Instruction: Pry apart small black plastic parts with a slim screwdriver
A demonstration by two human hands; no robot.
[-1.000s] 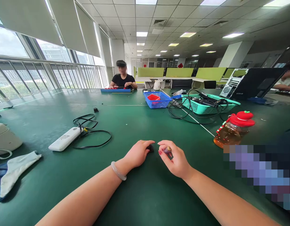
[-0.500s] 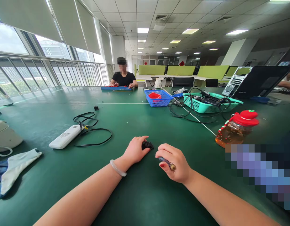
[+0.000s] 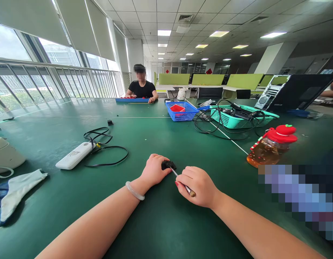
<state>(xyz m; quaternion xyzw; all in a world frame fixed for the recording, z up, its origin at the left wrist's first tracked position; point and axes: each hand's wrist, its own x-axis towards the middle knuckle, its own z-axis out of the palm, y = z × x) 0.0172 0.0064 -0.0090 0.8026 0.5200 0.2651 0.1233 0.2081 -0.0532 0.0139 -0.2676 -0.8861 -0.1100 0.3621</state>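
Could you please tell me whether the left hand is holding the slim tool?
No, the slim tool is in the right hand, while the left hand holds the small black object.

2 bare forearms [image 3: 101, 221] converge; left hand [image 3: 154, 169] arches palm-down, right hand [image 3: 200, 186] curls inward.

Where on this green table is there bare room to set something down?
Ahead of the left hand and right hand, the tabletop is bare but for a pale speck, bordered by the looped black cable and the blue basket. Another open patch lies between the forearms. Right of the blue basket is crowded: teal basket, cords, red-lidded bottle.
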